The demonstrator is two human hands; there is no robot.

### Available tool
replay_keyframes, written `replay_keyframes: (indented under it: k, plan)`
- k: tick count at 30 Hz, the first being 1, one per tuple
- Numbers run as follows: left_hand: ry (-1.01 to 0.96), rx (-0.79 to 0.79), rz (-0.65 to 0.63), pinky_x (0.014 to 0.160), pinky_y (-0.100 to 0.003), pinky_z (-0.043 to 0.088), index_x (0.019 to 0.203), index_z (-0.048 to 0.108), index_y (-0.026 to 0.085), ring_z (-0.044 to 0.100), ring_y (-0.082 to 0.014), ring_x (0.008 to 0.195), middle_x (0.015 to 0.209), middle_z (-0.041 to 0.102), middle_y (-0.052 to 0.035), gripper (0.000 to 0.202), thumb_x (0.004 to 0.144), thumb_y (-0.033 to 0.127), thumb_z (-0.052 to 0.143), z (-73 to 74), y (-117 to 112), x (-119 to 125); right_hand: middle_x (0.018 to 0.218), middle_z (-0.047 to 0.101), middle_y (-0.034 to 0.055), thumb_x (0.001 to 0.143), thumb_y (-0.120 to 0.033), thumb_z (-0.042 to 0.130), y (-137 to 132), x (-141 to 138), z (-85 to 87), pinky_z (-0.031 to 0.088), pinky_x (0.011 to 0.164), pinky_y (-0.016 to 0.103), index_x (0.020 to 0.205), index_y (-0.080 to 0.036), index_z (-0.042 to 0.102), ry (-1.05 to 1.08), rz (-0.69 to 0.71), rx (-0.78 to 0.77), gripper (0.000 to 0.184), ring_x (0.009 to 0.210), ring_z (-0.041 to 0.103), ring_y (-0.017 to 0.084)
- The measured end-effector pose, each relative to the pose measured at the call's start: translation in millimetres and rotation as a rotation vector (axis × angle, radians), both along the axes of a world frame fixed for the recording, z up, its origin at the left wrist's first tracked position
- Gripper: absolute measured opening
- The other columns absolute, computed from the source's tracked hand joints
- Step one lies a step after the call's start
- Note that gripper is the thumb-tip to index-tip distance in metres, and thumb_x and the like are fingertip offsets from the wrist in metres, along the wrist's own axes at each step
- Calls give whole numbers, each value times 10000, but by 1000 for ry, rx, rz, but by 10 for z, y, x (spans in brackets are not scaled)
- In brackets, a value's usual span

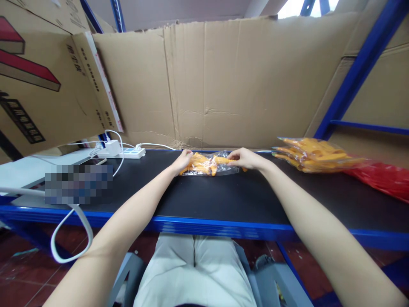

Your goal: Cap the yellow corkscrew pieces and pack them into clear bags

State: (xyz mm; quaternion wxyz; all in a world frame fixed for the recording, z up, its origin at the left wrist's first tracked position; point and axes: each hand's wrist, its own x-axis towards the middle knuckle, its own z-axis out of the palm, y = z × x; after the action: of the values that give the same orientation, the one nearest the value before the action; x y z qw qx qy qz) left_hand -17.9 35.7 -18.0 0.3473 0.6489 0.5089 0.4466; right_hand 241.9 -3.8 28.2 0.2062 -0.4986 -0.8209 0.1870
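Note:
A clear plastic bag point(204, 165) with orange-yellow, finger-like pieces inside lies on the black tabletop point(207, 198) in front of me. My left hand point(183, 161) is closed on the left end of this bag, thumb and fingers pinched together. At the other end, my right hand point(244, 159) pinches an orange piece at the bag's right side. Whether the plastic lies between those fingers and the piece I cannot make out. A bit of orange also shows just under the right hand. The exact kind of the orange pieces is unclear.
To the right lies a stack of clear bags with orange contents point(315, 154), beside red plastic point(380, 175). A white power strip point(131, 152) with cables stands at the back left. A cardboard sheet point(223, 85) walls the back. A blue metal edge point(207, 226) runs along the front.

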Motion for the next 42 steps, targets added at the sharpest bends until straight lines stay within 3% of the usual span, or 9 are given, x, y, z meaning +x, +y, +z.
replay_keyframes:
  k: [6, 16, 21, 24, 27, 29, 33, 37, 42]
  plan:
    - [-67, -18, -74, 902, -315, 357, 982, 459, 161, 478, -184, 1043, 1073, 524, -88, 224, 849, 335, 410, 3, -10, -4, 774, 666, 46, 616, -379, 664, -52, -42, 15, 407, 597, 228, 887, -116, 697, 83, 53, -73, 379, 645, 553, 124]
    - [-40, -19, -117, 885, -284, 374, 1016, 467, 162, 480, -178, 1062, 1107, 527, -85, 283, 840, 379, 416, 29, -72, 39, 876, 674, 56, 592, -309, 695, 9, -113, -125, 450, 746, 251, 874, -135, 697, 362, 84, -183, 331, 788, 598, 144]
    - [-49, -31, -141, 851, -274, 397, 1020, 475, 166, 504, -181, 1032, 1098, 543, -89, 377, 818, 480, 423, 74, -151, 64, 922, 668, 57, 647, -238, 659, -70, -200, -153, 451, 821, 261, 880, -150, 683, 497, 105, -240, 250, 860, 599, 140]
    - [-45, -3, -157, 855, -272, 401, 1038, 466, 164, 505, -184, 1037, 1120, 534, -101, 456, 761, 524, 497, 68, -153, 62, 916, 667, 59, 663, -218, 648, -95, -220, -156, 452, 830, 262, 869, -150, 676, 533, 91, -257, 219, 864, 599, 137]
    - [-2, -1, -169, 817, -273, 428, 1079, 435, 170, 530, -182, 992, 1109, 535, -108, 500, 704, 455, 604, 39, -123, 59, 944, 659, 58, 679, -194, 631, -85, -222, -143, 452, 830, 252, 879, -150, 665, 528, 104, -272, 207, 880, 595, 131]
    - [-4, -24, -214, 752, -281, 458, 1120, 397, 174, 564, -170, 899, 1065, 550, -108, 529, 706, 417, 617, 13, -100, 58, 944, 655, 60, 681, -168, 624, -59, -207, -126, 458, 803, 238, 866, -141, 657, 485, 69, -224, 189, 857, 593, 123]
    - [17, 3, -274, 695, -300, 478, 1147, 386, 167, 578, -158, 804, 1009, 570, -100, 532, 726, 410, 601, -44, -69, 63, 765, 647, 57, 719, -198, 607, -5, -130, -93, 463, 600, 206, 731, -117, 622, 315, -174, -64, 84, 626, 560, 89]
    - [98, 158, -244, 814, -356, 449, 1108, 467, 173, 547, -202, 961, 1084, 557, -107, 453, 757, 450, 541, -21, -98, 72, 568, 578, 17, 792, -327, 547, -19, -65, -77, 382, 408, 184, 726, -131, 580, 301, -181, -291, 209, 421, 459, 57]
    - [244, 375, -290, 1026, -388, 242, 883, 619, 165, 374, -232, 1220, 1246, 485, -115, 294, 741, 418, 565, 157, -214, 59, 548, 548, -6, 737, -280, 626, -22, -81, -120, 411, 425, 179, 844, -148, 553, 504, -35, -573, 185, 424, 478, 61]
